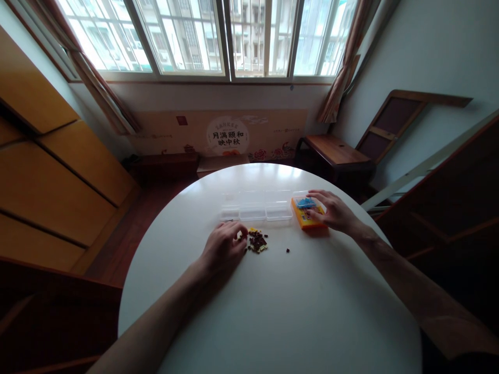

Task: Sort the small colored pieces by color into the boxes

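A small heap of tiny brown and pale yellow building blocks (pixel 258 241) lies on the white round table (pixel 288 301). My left hand (pixel 226 243) rests at the heap's left side, its fingers curled inward; what the fingertips hold, if anything, is too small to make out. On the right, my right hand (pixel 333 210) has its thumb and fingers around a small clear case with blue contents (pixel 305 202). That case sits over an orange box (pixel 311 225). A single dark block (pixel 288 250) lies apart from the heap.
An open clear plastic organizer (pixel 252 213) with compartments lies just behind the heap. Beyond the table's far edge stand a wooden bench (pixel 337 149) and a printed cardboard panel (pixel 273 130) under the windows. Wooden cabinets (pixel 50 192) are at the left.
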### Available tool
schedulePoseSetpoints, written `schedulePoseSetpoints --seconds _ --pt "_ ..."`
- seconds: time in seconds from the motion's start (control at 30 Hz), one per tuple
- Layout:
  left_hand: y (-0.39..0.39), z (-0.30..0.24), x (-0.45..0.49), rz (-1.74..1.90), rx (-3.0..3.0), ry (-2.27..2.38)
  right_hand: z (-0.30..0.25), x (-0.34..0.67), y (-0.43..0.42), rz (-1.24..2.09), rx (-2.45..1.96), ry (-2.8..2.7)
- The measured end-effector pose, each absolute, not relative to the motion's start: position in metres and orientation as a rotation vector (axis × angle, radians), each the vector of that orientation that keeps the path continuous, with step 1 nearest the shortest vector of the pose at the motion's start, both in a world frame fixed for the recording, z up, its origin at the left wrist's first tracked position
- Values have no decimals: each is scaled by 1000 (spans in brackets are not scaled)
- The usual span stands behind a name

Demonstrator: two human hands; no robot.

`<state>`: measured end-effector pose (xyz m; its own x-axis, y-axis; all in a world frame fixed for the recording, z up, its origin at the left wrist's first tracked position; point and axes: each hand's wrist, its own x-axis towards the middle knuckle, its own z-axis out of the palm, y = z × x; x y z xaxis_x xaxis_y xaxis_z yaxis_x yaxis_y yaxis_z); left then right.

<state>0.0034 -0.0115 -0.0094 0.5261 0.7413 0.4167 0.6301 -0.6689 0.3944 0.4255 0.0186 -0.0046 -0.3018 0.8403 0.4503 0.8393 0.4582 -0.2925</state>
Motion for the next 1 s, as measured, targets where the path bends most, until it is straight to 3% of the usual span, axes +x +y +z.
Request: schedulePoseSetpoints --seconds 0.27,0.63,1.0 --pt "-4 -11 -9 933 2452 1167 -7 436 31 -48 -1403 -2239" --pt "5 3 -41 787 2308 1062 -4 440 42 -14 -1280 -2313" --pt "6 7 -46 749 2289 1006 25 400 1 95 -1111 -2264"
